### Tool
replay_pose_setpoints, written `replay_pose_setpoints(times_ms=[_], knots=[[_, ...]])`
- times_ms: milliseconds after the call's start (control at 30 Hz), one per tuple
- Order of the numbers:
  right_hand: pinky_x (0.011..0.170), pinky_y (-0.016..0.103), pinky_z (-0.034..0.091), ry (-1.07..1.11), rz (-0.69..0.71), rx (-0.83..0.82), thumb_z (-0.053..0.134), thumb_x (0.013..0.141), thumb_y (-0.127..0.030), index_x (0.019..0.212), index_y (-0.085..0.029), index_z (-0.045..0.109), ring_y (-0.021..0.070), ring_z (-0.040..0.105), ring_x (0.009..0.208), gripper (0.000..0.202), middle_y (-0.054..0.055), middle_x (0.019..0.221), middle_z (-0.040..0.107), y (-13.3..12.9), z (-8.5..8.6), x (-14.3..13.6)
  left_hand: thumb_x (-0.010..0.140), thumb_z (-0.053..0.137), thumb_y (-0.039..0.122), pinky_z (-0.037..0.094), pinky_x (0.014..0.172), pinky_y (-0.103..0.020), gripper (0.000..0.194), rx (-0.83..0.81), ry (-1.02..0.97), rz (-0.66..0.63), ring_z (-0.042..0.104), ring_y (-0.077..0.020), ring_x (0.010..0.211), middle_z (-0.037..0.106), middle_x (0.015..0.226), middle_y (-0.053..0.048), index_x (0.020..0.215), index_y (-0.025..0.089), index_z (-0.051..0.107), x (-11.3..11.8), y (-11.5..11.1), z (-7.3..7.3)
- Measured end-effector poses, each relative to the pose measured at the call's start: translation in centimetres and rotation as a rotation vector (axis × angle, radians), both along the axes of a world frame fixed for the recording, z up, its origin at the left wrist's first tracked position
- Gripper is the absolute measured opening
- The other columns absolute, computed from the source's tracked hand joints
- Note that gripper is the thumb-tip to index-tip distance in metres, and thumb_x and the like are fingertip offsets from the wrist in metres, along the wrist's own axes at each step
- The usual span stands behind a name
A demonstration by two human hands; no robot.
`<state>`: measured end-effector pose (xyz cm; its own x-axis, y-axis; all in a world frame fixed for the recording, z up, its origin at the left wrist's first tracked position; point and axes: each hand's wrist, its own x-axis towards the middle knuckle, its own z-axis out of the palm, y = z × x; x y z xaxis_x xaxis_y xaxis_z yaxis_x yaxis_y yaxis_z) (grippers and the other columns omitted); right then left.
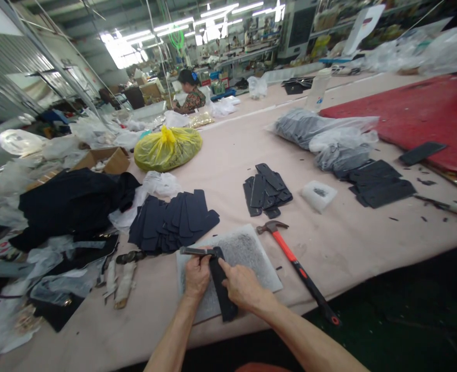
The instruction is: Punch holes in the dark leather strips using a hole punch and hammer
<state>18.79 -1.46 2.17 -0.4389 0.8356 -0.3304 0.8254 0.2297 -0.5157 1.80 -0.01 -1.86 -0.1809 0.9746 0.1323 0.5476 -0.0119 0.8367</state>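
Note:
My left hand (196,276) is closed round a slim metal hand tool (193,251), perhaps a punch, lying sideways over the top end of a long black strip (223,293). My right hand (243,284) grips the strip's right edge, its index finger stretched towards the tool's end. Beneath both hands is a pale, scuffed board (252,253). A claw hammer (286,247) with a red and black handle rests just right of the board. Behind the board, a fanned stack of dark pieces (170,219) and a looser pile (266,190) lie on the table.
A small white block (319,195) and more dark pieces (383,183) lie to the right. Wrapped-handle tools (124,284) and black cloth (77,199) occupy the left. Farther back are a yellow bag (168,150), a bottle (318,90) and a seated person (193,95). The table's front edge is close.

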Motion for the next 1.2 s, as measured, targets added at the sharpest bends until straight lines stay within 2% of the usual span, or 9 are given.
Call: replay_pose_setpoints(times_ms=[300,567,833,1033,1133,1200], knots=[[0.075,0.033,0.048,0.005,0.010,0.014,0.053,0.086,-0.023,0.146,-0.015,0.040,0.0294,0.070,0.091,0.061,0.016,0.098,0.073,0.0,0.1,0.0,0.088,0.048,0.037,0.051,0.096,-0.038,0.028,-0.073,0.013,-0.014,0.067,-0.0244,0.104,0.074,0.104,-0.008,0.098,0.021,0.069,0.5,0.3,0.3],[0.074,0.034,0.049,0.010,0.014,0.015,0.052,0.087,-0.022,0.146,-0.015,0.039,0.0295,0.071,0.088,0.061,0.016,0.095,0.073,0.0,-0.4,-0.1,0.088,0.047,0.036,0.052,0.095,-0.036,0.028,-0.028,0.059,-0.024,0.068,-0.0232,0.101,0.074,0.102,-0.007,0.096,0.021,0.069,0.6,0.4,0.2],[0.075,0.033,0.049,0.005,0.021,0.023,0.053,0.087,-0.022,0.147,-0.014,0.036,0.0292,0.070,0.090,0.063,0.016,0.096,0.073,0.0,-0.4,0.0,0.087,0.046,0.032,0.052,0.094,-0.038,0.027,-0.031,0.197,-0.063,0.068,-0.0255,0.102,0.074,0.105,-0.009,0.099,0.023,0.069,0.7,0.8,-0.5],[0.071,0.033,0.048,0.002,0.035,0.034,0.054,0.088,-0.022,0.146,-0.014,0.037,0.0296,0.070,0.087,0.062,0.015,0.094,0.073,-0.2,-0.2,-0.2,0.089,0.045,0.028,0.053,0.092,-0.037,0.027,0.055,0.260,-0.056,0.070,-0.0253,0.098,0.075,0.104,-0.010,0.101,0.020,0.068,0.8,0.8,-1.1],[0.070,0.033,0.048,0.028,0.036,0.049,0.054,0.090,-0.025,0.139,-0.016,0.046,0.0290,0.070,0.083,0.051,0.013,0.091,0.073,-0.6,0.2,0.3,0.090,0.045,0.026,0.055,0.089,-0.038,0.027,0.071,0.319,-0.078,0.071,-0.0255,0.097,0.075,0.104,-0.010,0.102,0.019,0.068,0.7,0.8,-1.4],[0.073,0.032,0.048,0.077,-0.021,0.086,0.053,0.092,-0.027,0.128,-0.018,0.055,0.0266,0.069,0.085,0.037,0.011,0.092,0.072,-0.8,0.5,1.8,0.090,0.044,0.025,0.055,0.088,-0.037,0.027,0.077,0.360,-0.094,0.071,-0.0252,0.096,0.075,0.104,-0.010,0.104,0.019,0.068,0.7,0.9,-1.5]])
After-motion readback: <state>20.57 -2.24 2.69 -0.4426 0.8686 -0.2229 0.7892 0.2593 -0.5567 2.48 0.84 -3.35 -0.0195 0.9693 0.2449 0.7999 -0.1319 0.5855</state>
